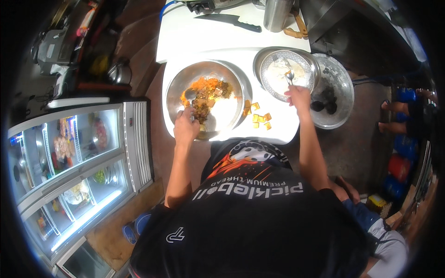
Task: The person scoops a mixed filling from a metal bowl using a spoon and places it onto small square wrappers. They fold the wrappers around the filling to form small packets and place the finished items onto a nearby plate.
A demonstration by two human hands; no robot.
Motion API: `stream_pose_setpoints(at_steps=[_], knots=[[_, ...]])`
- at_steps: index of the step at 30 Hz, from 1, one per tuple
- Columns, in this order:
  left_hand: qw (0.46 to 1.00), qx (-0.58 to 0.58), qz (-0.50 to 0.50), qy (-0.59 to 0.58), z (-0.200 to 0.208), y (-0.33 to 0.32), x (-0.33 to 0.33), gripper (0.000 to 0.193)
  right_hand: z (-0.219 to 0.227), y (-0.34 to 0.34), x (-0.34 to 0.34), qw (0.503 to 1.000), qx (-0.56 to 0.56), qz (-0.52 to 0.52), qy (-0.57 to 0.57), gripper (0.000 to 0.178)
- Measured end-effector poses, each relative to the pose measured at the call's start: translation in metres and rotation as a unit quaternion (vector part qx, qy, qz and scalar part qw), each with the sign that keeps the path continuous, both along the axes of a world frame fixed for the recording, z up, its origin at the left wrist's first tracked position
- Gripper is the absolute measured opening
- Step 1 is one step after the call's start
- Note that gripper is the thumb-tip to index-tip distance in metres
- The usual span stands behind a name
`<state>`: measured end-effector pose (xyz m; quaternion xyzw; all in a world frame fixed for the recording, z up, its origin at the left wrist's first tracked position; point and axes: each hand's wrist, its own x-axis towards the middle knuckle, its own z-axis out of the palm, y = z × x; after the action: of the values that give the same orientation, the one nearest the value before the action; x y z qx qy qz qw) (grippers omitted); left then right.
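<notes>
In a wide steel bowl (174, 88) lies a food mix (209, 95) of orange shreds, dark chopped bits and pale powder or grains. My left hand (186, 121) is closed around a spoon (190, 94) whose head rests over the mix at the bowl's left side. A patterned plate (269, 69) to the right holds a creamy white food (283, 76) and sits on a steel tray or basin. My right hand (298, 96) grips a second spoon (290, 75), its tip at the white food. Several small gold-wrapped squares (258, 118) lie between the bowl and the plate.
A large knife (229, 20) and a steel cylinder (278, 16) are at the table's far end. Beside the plate, a big metal basin (343, 88) contains dark lumps. A lit glass-door fridge (69, 157) stands left. Another person (387, 241) is at lower right.
</notes>
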<state>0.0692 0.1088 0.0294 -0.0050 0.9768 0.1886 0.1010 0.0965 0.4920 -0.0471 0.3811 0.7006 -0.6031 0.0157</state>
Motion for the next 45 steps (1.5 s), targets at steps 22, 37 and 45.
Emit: stream_pose_setpoints(at_steps=[22,37,45], knots=[[0.875,0.401,-0.268,-0.034,0.034,0.106,0.012,0.021,0.081,-0.095,0.045,0.925,-0.216,0.205,0.236,0.032],[0.903,0.340,-0.248,0.083,0.076,0.034,0.011,0.020,0.076,-0.170,0.033,0.884,-0.362,0.169,0.243,0.026],[0.863,0.395,-0.295,0.114,0.078,-0.004,-0.011,0.024,0.093,-0.207,0.024,0.902,-0.326,0.130,0.250,0.025]])
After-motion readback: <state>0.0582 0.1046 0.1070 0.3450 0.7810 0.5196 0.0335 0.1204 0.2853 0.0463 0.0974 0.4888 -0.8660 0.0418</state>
